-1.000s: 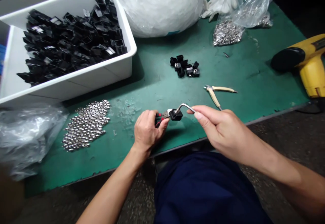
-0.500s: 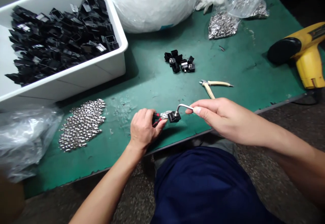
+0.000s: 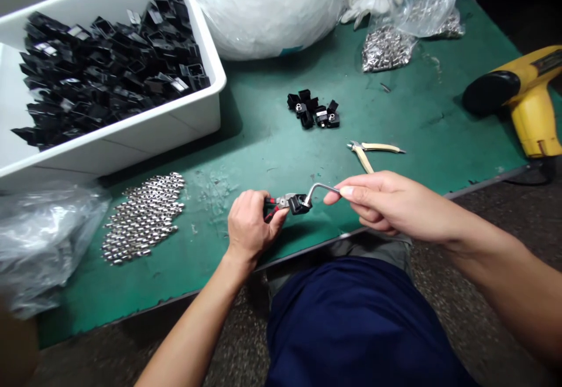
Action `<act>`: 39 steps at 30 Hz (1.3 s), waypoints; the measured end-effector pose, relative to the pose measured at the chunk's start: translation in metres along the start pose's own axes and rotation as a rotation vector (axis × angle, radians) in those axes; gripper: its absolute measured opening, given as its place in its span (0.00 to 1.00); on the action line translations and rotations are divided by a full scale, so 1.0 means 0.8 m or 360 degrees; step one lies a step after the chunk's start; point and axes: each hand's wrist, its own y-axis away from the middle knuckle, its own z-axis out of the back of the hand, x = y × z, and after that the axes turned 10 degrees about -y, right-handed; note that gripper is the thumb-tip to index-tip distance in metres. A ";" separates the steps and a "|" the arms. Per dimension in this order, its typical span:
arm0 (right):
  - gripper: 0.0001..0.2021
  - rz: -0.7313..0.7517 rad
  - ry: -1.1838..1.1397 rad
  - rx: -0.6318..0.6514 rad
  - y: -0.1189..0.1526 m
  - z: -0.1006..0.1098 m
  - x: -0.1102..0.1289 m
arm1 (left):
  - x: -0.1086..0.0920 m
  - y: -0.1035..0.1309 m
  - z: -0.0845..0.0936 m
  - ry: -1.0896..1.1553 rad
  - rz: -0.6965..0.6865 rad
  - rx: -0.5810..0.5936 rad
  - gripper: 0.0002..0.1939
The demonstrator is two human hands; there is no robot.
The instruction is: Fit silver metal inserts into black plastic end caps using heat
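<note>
My left hand (image 3: 251, 223) is closed round the red-and-black handles of a pair of pliers (image 3: 283, 201). A small black plastic part (image 3: 299, 204) sits at the pliers' jaws, just above the bench. Between thumb and fingers, my right hand (image 3: 381, 202) pinches the long arm of an L-shaped hex key (image 3: 322, 187). Its bent short end reaches down to the metal fitting on the black part; whether it is seated inside is too small to tell. Beyond my hands lies a small cluster of black parts (image 3: 307, 116), some with metal fittings.
A white bin (image 3: 153, 123) full of black pieces stands at the left. Rows of metal fittings (image 3: 143, 217) lie before it. Yellow-handled cutters (image 3: 380, 148), a bag of metal pieces (image 3: 389, 50), a yellow heat gun (image 3: 533, 112) and a large white bag (image 3: 272, 12) occupy the green bench.
The hex key has swung slightly, its held end now a little lower and farther right with my right hand. The lower fingers of that hand have spread out. My left hand keeps its grip.
</note>
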 end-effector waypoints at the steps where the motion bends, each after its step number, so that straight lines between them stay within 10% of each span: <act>1: 0.16 -0.0052 -0.0062 0.0003 0.000 0.000 0.000 | 0.000 0.000 0.000 0.0013 0.0008 -0.0002 0.25; 12: 0.18 -0.0289 -0.0191 -0.0108 -0.006 -0.031 0.029 | -0.009 0.006 0.017 0.0144 0.0162 -0.0120 0.29; 31: 0.14 -0.0075 -0.0355 0.0370 -0.162 -0.179 0.173 | 0.011 0.011 0.000 0.0551 0.0488 -0.0687 0.27; 39: 0.12 -0.0206 -0.0122 0.0257 -0.181 -0.198 0.125 | -0.002 0.022 0.028 0.0932 0.0643 -0.0647 0.32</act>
